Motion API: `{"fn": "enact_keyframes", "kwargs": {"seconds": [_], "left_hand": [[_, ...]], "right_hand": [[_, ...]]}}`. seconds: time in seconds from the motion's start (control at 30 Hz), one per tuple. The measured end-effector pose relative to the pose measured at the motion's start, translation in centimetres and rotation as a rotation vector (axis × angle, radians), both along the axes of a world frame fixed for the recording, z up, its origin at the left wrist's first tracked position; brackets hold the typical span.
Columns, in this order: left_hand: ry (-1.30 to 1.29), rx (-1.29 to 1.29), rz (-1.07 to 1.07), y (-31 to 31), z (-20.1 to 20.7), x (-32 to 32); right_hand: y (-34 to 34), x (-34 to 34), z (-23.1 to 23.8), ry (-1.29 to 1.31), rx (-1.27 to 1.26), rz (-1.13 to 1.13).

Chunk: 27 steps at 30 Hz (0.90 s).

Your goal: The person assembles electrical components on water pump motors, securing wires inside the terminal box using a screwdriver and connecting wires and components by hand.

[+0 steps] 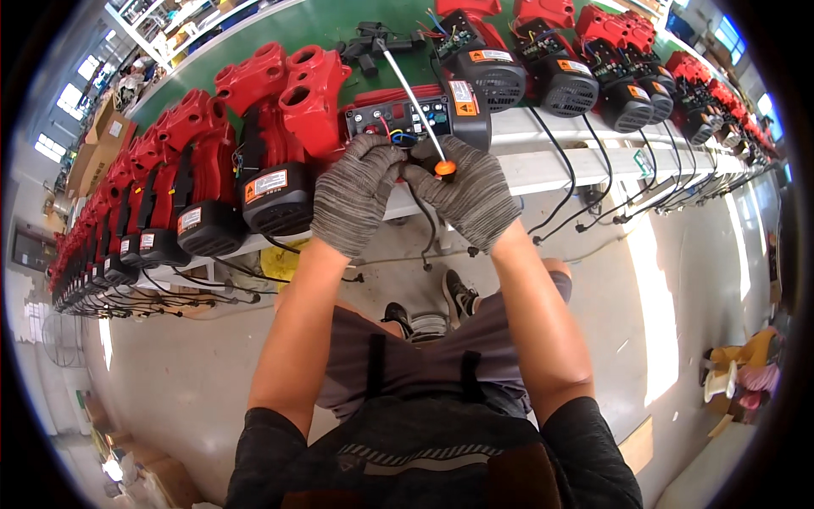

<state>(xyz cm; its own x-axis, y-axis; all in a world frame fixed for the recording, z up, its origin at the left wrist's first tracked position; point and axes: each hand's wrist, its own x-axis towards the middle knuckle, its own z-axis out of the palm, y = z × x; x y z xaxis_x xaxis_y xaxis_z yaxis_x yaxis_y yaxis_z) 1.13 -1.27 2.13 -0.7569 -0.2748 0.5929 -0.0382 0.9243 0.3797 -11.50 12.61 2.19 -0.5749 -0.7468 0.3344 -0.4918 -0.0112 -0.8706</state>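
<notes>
Both my hands wear grey striped knit gloves and meet at the near edge of a red machine housing (394, 95) with a black control panel (407, 119). My left hand (360, 182) has its fingers pinched together beside the panel's coloured wires (392, 134); what lies between the fingertips is hidden. My right hand (466, 182) is closed around a screwdriver (415, 97). Its orange handle end shows at the hand, and its long silver shaft slants away over the panel. The right fingertips also come close to the wires, partly hidden by the glove.
Rows of red machines with black fan covers stand on the bench to the left (203, 187) and right (568, 76). Their black power cords (560, 153) hang over the white front rail (543, 174). Black parts (373, 47) lie on the green bench top (297, 21).
</notes>
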Motion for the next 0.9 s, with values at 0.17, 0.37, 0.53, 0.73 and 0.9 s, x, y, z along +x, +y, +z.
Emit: {"fn": "enact_keyframes", "kwargs": {"seconds": [0.17,0.37,0.53,0.73,0.9], "left_hand": [[-0.120,-0.149,-0.016,-1.3,0.7,0.7],[-0.118,-0.119,-0.084,-1.2,0.4,0.5],[0.087,0.005,-0.114,-1.3,-1.0,0.6],[0.178,0.051,0.015,-0.1,-1.6,0.0],[0.120,0.068,-0.068,-0.5,-1.6,0.0]], "right_hand": [[-1.2,1.6,1.3,0.121,0.150,-0.090],[-0.9,1.7,1.3,-0.014,0.231,-0.083],[-0.5,3.0,1.6,-0.508,0.055,-0.033],[-0.7,3.9,0.7,-0.725,-0.057,-0.108],[-0.7,3.8,0.1,-0.796,-0.093,-0.108]]}}
